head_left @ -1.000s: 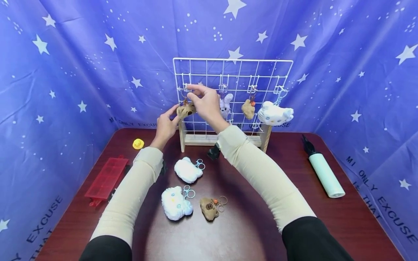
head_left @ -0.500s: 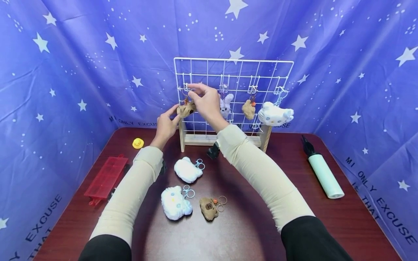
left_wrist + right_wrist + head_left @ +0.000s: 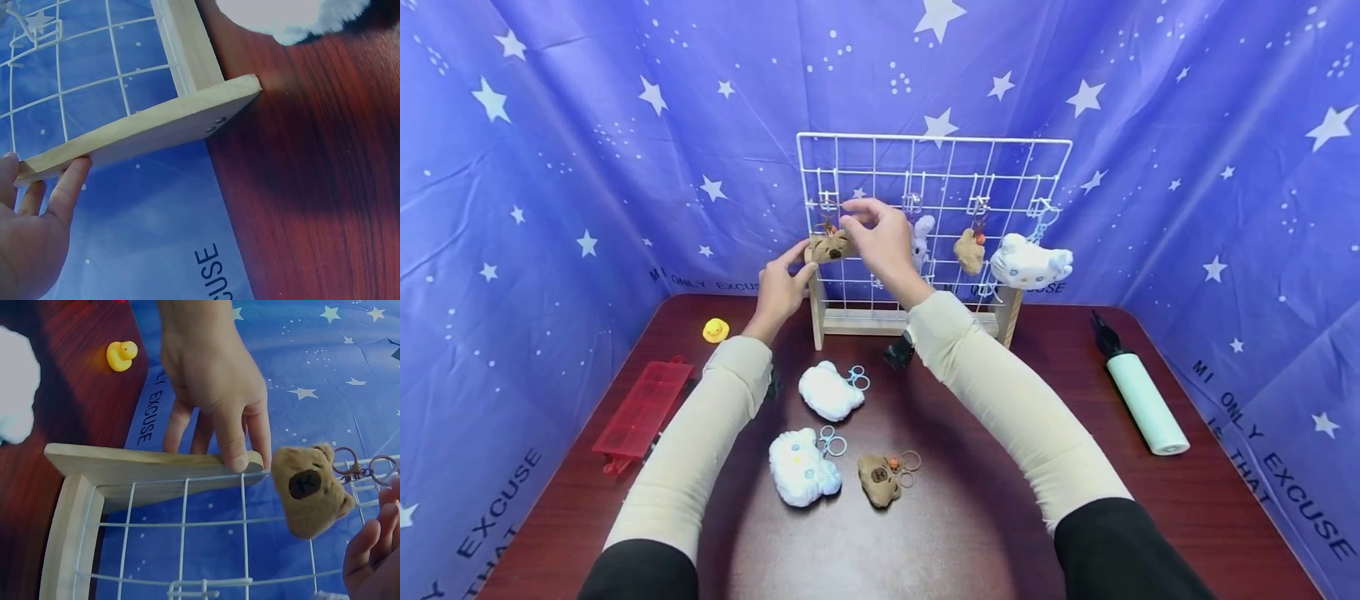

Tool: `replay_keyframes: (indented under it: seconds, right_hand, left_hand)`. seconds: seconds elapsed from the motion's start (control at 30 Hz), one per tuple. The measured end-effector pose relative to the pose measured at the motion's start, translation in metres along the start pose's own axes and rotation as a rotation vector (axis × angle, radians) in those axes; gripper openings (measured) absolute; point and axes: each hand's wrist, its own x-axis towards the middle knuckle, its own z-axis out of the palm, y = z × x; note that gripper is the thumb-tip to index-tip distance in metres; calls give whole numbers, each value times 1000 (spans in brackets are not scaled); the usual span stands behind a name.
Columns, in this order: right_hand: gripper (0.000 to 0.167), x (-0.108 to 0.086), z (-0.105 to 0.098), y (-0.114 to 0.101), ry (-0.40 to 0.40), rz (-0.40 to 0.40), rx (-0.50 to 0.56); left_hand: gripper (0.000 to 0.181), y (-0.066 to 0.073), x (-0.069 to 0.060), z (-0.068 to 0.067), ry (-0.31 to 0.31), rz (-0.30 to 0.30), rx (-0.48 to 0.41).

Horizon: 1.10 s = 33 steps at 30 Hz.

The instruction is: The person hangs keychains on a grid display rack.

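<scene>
A brown plush bear keychain hangs by its rings from the upper left hook of a white wire grid rack. My left hand grips the rack's wooden side post, thumb on one face and fingers on the other. In the left wrist view its fingers lie against that post. My right hand is just right of the bear, fingers loosely bent. In the right wrist view its fingers stand apart from the bear's body, near the rings, with nothing visibly held.
A purple rabbit, another brown bear and a white cat plush hang farther right. On the table lie two white plushes, a brown bear, a yellow duck, a red case and a pale green pump.
My right hand has moved slightly right, away from the rings, and the bear now hangs with its face more to the front. My left hand stays on the post.
</scene>
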Motion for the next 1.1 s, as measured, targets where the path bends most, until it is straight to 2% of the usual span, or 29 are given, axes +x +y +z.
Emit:
replay_keyframes:
  seconds: [0.27, 0.47, 0.6, 0.73, 0.87, 1.1]
  right_hand:
    - [26, -13, -20, 23, -91, -34, 34]
    - [25, -24, -44, 36, -167, -53, -40]
    - [26, -32, -63, 42, -226, -79, -53]
    - [26, -43, -83, 53, -280, -93, -62]
    - [24, -56, -99, 72, -305, -86, -121]
    - [22, -77, -119, 107, -347, -26, -157]
  left_hand:
    - [48, 4, -1, -2, -11, -18, 22]
    - [51, 4, -2, -6, -5, 16, 91]
    - [57, 3, -3, -11, -12, 17, 119]
    - [61, 4, -8, -14, -49, 12, 140]
    - [60, 4, -16, -15, -88, 4, 131]
    - [57, -2, -40, -13, -193, -78, 108]
